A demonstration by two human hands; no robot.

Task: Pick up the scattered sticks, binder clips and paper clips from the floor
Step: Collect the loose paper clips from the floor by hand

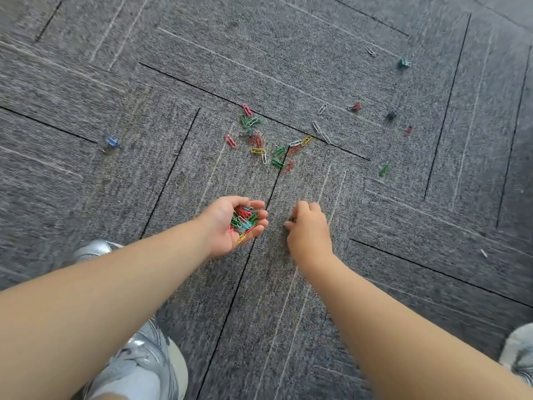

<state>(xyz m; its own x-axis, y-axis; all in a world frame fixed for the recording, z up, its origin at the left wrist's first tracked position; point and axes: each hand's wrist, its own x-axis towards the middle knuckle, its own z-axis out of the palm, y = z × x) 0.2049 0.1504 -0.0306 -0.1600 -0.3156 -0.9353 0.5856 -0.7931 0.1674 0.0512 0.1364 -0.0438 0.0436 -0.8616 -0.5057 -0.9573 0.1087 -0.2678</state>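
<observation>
My left hand [230,226] is cupped palm up and holds a heap of coloured paper clips [244,221]. Right beside it, my right hand [307,229] hovers low over the carpet with its fingers curled down; something small and dark sits at its fingertips. Farther out, several loose paper clips [271,140] in red, green, yellow and white lie scattered on the floor. Small binder clips lie around them: a blue one [111,142] at the left, a red one [356,106], a dark one [391,115] and a teal one [404,62] at the right. No sticks are visible.
The floor is grey carpet tile [173,82] with dark seams. My left shoe [138,362] is at the bottom left under my arm, and my right shoe [519,350] is at the right edge. A tiny white scrap [484,253] lies to the right.
</observation>
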